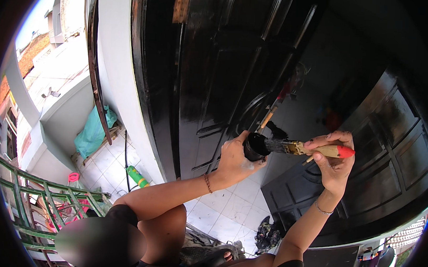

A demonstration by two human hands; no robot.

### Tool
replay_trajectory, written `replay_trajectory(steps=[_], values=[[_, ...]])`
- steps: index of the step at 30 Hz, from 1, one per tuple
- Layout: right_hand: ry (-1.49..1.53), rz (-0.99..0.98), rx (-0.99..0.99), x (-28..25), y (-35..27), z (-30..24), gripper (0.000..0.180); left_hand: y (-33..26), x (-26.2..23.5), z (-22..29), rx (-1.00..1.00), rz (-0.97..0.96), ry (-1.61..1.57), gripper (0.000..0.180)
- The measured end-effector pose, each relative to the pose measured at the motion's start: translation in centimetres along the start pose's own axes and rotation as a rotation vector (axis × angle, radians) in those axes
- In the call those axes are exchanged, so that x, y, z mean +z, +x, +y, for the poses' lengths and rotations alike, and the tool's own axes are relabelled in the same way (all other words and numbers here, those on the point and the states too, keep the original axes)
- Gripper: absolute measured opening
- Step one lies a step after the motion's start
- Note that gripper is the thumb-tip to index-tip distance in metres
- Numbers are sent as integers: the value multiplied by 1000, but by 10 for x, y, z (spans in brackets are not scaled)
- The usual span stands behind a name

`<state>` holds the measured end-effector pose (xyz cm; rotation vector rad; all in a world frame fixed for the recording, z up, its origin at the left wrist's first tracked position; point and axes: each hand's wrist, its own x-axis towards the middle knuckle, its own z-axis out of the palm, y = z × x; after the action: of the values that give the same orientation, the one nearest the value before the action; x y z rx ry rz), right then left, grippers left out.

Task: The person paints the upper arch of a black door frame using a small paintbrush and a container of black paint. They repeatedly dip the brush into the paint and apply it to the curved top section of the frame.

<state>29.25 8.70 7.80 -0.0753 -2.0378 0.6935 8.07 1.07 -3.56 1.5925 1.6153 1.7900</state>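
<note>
Paintbrush, flat, wooden handle with red tip and black-loaded bristles [313, 150], sits pinched in the right hand [334, 162], bristles at the mouth of a small round black paint pot [255, 147] that the left hand [234, 160] wraps firmly. Both are in front of the glossy black panelled wooden door [216, 76]. Best to hold the pot level and wipe excess on the rim, judging by drip risk over the white floor tiles [230, 206]. 2 hands, both closed.

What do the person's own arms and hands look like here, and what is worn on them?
Both forearms are bare, with no gloves or long sleeves. The left hand has a thin brown beaded bracelet at the wrist and pale smears near the thumb. The right hand has a slim silver chain bracelet and dark paint specks on the fingers. Dark short sleeves show near the shoulders.
</note>
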Motion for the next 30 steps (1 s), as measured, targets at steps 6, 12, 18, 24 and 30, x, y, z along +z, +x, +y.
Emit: replay_trajectory(steps=[6, 12, 18, 24, 30], values=[[151, 208, 204, 26, 11, 1, 36, -2, 1, 3, 9, -3, 47, 54], [252, 222, 353, 34, 17, 15, 31, -4, 0, -1, 74, 3, -18, 58], [171, 245, 320, 32, 16, 17, 33, -5, -1, 0, 122, -1, -32, 57], [115, 197, 152, 21, 14, 6, 39, -3, -5, 3, 109, 27, -4, 56], [60, 135, 69, 15, 4, -12, 18, 1, -9, 12, 36, 53, 11, 54]])
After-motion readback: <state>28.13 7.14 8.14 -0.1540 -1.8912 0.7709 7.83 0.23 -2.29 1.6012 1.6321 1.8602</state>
